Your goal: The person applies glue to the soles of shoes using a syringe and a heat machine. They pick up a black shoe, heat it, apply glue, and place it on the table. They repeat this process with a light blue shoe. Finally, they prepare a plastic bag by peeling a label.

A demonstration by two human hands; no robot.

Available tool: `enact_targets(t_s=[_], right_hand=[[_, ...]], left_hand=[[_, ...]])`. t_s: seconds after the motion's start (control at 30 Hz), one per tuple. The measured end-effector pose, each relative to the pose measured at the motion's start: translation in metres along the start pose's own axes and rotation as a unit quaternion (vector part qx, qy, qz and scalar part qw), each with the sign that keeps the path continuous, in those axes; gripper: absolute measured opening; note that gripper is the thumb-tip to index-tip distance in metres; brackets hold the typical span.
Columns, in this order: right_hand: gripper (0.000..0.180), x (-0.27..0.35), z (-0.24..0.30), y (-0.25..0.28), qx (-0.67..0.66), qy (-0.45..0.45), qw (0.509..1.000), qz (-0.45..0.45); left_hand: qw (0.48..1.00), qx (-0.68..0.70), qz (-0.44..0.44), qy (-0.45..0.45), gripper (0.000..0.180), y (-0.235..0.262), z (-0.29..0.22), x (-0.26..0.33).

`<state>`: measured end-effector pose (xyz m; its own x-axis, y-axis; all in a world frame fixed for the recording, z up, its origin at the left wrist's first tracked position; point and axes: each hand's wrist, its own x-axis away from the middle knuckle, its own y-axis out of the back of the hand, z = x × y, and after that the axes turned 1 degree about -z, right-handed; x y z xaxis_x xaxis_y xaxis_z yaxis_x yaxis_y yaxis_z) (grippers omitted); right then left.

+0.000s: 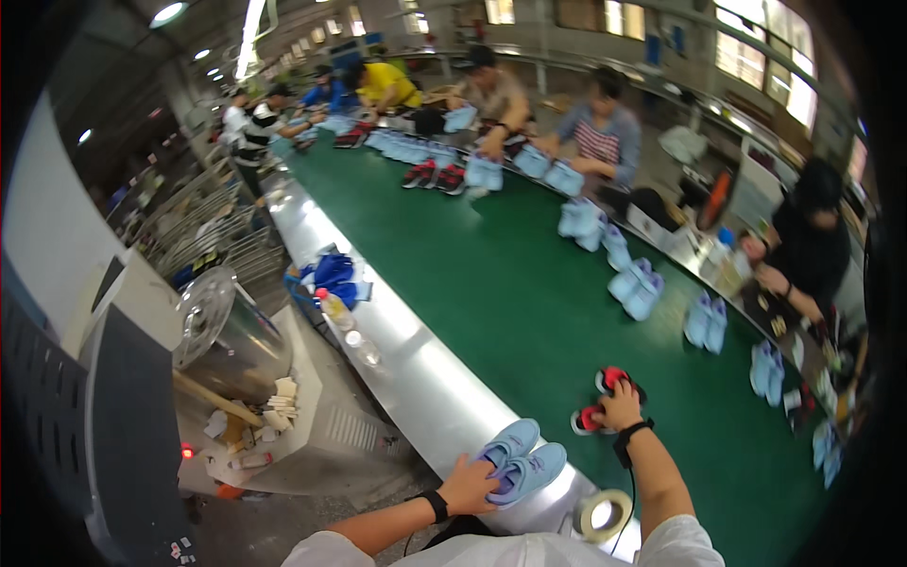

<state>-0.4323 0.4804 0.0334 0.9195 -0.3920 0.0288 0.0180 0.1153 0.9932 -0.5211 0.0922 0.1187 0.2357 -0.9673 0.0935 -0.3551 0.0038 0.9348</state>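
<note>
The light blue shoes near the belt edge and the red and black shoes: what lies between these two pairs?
In the head view, only bare green belt lies between the light blue shoes under the left hand and the red and black shoes under the right hand.

This is a shoe factory floor, with an assembly line running through it. A long green conveyor belt is stretching from near to far, carrying pairs of light blue shoes and a few red and black ones. Workers are sitting along its far and right side, handling shoes. Strip lights are glowing overhead, large windows are lining the far right wall, and a metal machine is standing on the left.
</note>
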Motion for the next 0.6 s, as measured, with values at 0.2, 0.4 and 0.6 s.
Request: enact_targets(t_s=[0.2,0.4,0.6], right_hand=[[0.054,-0.046,0.022,0.001,0.17,-0.05,0.959,0.223],[0.016,-0.011,0.046,0.022,0.202,0.193,0.96,0.03],[0.01,0.046,0.173,0.119,0.115,0.505,0.854,-0.057]], left_hand=[[0.974,-0.153,0.002,0.168,0.036,0.0,0.179,-0.018],[0.956,-0.115,-0.148,0.224,0.053,0.052,0.12,-0.066],[0.602,0.73,0.113,0.303,0.067,-0.016,0.039,-0.094]])
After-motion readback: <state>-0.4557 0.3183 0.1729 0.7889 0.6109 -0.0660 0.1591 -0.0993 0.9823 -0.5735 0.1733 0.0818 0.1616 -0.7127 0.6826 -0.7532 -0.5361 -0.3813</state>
